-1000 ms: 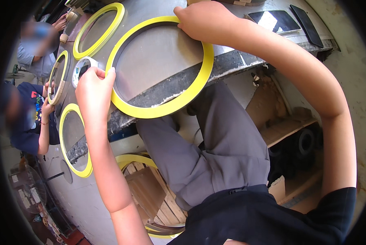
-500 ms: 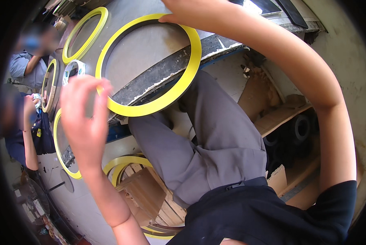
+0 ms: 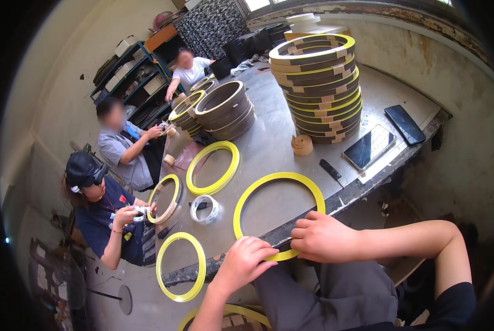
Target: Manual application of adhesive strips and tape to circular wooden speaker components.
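A flat yellow ring (image 3: 280, 177) with a dark layer beneath lies at the near table edge, its front part jutting past the edge above my lap. My left hand (image 3: 242, 263) grips its front left side, thumb below and fingers over the band. Just to the right, my right hand (image 3: 325, 238) is curled around the same ring, fingers bent and partly hiding it. Left of this, another yellow ring (image 3: 201, 263) also overhangs the edge. Beyond it are a clear tape roll (image 3: 212, 212) with a dark piece inside and a yellow ring (image 3: 235, 165) lying flat.
A tall stack of rings (image 3: 321, 94) stands far right, near a brown tape roll (image 3: 302, 144), a small black tool (image 3: 329, 169) and two phones (image 3: 369, 147). More dark rings (image 3: 225, 116) are stacked farther back. Several co-workers sit along the left side, one holding a tape roll (image 3: 140, 214).
The view has tilted up, showing more of the table. My left hand, raised and apart before, has come down onto the ring. My right hand has moved from its far side to the front.
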Demonstrator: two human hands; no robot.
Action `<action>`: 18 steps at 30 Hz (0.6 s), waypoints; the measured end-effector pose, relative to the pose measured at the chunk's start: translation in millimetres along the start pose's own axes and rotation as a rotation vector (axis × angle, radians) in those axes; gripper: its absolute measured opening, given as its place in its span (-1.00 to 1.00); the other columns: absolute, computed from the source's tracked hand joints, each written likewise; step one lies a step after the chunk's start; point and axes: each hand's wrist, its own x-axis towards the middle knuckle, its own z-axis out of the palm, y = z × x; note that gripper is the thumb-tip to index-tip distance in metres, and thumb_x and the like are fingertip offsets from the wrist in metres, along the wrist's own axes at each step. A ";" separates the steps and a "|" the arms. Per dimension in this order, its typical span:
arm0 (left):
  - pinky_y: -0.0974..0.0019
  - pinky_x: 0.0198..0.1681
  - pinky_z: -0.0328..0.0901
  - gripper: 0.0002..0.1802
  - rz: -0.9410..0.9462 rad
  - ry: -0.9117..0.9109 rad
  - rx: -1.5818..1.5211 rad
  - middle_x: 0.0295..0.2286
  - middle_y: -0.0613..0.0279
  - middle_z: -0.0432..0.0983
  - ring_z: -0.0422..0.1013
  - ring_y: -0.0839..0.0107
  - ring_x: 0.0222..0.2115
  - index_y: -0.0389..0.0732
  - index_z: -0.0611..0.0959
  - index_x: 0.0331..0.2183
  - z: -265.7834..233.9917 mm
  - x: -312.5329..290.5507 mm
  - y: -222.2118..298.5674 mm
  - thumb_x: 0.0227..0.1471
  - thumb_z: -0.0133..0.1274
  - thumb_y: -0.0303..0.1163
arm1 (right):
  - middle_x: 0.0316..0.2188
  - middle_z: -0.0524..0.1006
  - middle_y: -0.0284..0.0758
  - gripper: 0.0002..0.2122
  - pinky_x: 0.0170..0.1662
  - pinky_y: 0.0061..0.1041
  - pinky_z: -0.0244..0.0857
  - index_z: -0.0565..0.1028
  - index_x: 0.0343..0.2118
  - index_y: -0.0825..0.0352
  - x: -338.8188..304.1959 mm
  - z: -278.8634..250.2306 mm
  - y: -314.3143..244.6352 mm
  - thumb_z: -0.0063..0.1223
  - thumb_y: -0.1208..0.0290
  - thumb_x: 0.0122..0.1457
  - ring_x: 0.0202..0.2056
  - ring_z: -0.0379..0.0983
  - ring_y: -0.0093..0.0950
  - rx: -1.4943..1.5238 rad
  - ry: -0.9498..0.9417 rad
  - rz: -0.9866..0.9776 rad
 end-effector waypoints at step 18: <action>0.19 -0.24 0.40 -0.72 -0.030 0.086 -0.048 -0.36 0.19 0.55 0.46 0.19 -0.33 -0.22 0.71 -0.26 13.9 11.9 8.6 -0.07 0.35 -0.36 | -0.38 0.53 -0.46 -0.82 -0.07 -0.36 0.29 0.58 -0.39 0.19 5.5 -8.0 18.9 0.30 0.22 0.04 -0.16 0.47 -0.42 0.018 -0.041 -0.015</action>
